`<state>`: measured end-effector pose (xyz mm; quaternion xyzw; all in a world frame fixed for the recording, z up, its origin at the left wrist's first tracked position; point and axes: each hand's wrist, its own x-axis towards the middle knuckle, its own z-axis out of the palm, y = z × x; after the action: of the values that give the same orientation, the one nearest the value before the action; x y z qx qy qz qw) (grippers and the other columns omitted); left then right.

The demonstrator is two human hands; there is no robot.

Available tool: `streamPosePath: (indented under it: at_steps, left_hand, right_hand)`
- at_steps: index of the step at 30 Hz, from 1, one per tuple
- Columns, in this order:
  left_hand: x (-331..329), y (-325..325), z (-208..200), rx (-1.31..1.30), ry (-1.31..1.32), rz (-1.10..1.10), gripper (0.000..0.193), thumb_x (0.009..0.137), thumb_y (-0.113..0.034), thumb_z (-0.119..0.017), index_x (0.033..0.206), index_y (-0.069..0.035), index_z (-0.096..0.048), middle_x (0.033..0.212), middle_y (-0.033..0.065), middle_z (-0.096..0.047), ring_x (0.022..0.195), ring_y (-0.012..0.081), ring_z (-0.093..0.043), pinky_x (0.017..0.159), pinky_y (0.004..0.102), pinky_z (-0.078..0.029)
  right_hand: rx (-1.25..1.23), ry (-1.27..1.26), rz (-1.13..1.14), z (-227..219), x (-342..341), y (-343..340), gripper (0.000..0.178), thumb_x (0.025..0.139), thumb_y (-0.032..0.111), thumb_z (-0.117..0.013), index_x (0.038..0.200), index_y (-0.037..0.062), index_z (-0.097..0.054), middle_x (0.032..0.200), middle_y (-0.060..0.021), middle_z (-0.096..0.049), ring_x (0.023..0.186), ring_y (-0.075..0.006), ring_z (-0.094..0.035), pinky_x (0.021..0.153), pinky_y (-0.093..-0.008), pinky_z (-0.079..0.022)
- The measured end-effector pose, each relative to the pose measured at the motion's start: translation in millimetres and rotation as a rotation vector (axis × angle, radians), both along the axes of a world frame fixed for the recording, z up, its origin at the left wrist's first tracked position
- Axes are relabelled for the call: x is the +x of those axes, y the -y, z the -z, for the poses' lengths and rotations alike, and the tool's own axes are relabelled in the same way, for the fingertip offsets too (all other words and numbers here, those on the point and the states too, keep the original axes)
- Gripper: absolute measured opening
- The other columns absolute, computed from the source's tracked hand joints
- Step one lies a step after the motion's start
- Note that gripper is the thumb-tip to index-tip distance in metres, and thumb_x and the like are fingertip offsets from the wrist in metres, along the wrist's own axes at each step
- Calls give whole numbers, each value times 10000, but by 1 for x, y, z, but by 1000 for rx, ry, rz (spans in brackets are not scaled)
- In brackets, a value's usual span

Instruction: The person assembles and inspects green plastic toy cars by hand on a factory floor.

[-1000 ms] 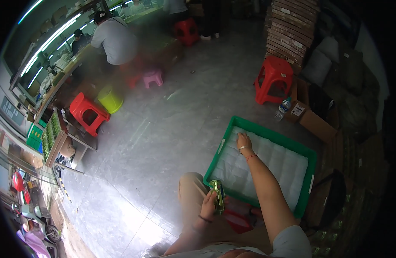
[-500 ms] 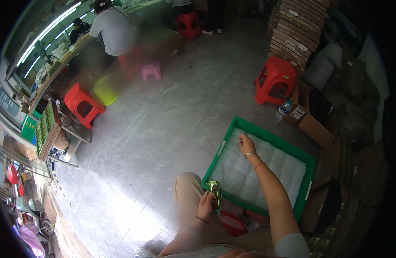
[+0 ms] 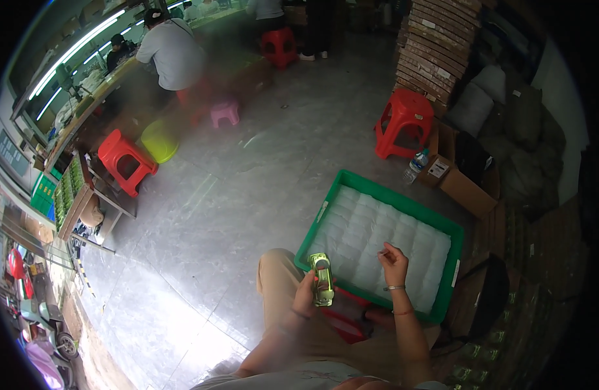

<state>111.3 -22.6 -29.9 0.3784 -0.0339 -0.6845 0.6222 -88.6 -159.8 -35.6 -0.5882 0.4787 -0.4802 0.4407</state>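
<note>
My left hand (image 3: 304, 298) grips a shiny yellow-green toy car body (image 3: 323, 281) by its side, next to the near left corner of a green tray (image 3: 457, 233). An opening shows in the face of the car body turned up to me. Above the near part of the tray, my right hand (image 3: 395, 262) has its thumb and fingers pinched together. A tiny dark bit may be between the fingertips, too small to name. Rows of whitish, translucent wrapped packets (image 3: 358, 227) fill the tray.
A red stool (image 3: 407, 120), a water bottle (image 3: 416, 166) and an open carton (image 3: 465, 185) stand beyond the tray. Stacked brown trays (image 3: 436, 55) rise behind them. Left are another red stool (image 3: 125, 159), a yellow-green bin (image 3: 160, 142) and a workbench where people (image 3: 171, 52) sit.
My right hand has drawn back toward me from the tray's far left part. The car body in my left hand has been raised slightly and turned, so its opening shows more.
</note>
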Motion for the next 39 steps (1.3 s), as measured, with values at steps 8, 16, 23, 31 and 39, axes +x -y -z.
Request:
streamPosePath:
  at_steps: [8, 16, 23, 31, 39]
  left_hand:
    - [-26, 5, -55, -91, 16, 78, 449, 915, -402, -313, 1246, -109, -389, 921, 87, -578, 744, 236, -606, 639, 314, -501]
    - [-51, -12, -65, -167, 68, 106, 482, 913, -412, -332, 1259, -77, -350, 953, 86, -565, 784, 210, -595, 683, 290, -482]
    - [-52, -27, -56, -209, 251, 79, 411, 935, -351, -294, 1203, -60, -403, 1001, 70, -552, 852, 149, -561, 728, 276, -469]
    - [-55, -26, -60, -203, 265, 62, 472, 922, -389, -331, 1245, -46, -367, 1020, 37, -501, 815, 99, -501, 716, 225, -422]
    - [-58, -25, -63, -231, 356, 63, 485, 922, -393, -327, 1257, -45, -358, 1042, 37, -471, 836, 113, -510, 740, 238, -425]
  right_hand:
    - [-87, 163, 157, -73, -10, -52, 82, 815, 61, -578, 845, -13, -562, 785, -29, -544, 621, -72, -520, 561, -201, -439]
    - [-401, -104, -13, -130, 24, -91, 116, 771, 16, -589, 886, 23, -577, 756, -51, -580, 687, -166, -548, 610, -254, -439]
    - [-666, -332, 21, -124, 30, -104, 148, 746, 2, -598, 890, 31, -584, 824, -86, -594, 814, -252, -552, 690, -304, -442]
    - [-592, -443, -122, -115, 27, -98, 144, 740, 29, -606, 882, 54, -594, 782, -52, -606, 973, -241, -507, 777, -344, -408]
    - [-601, -429, -124, -115, 24, -96, 135, 740, 35, -610, 871, 62, -595, 769, -47, -606, 978, -240, -506, 777, -347, -407]
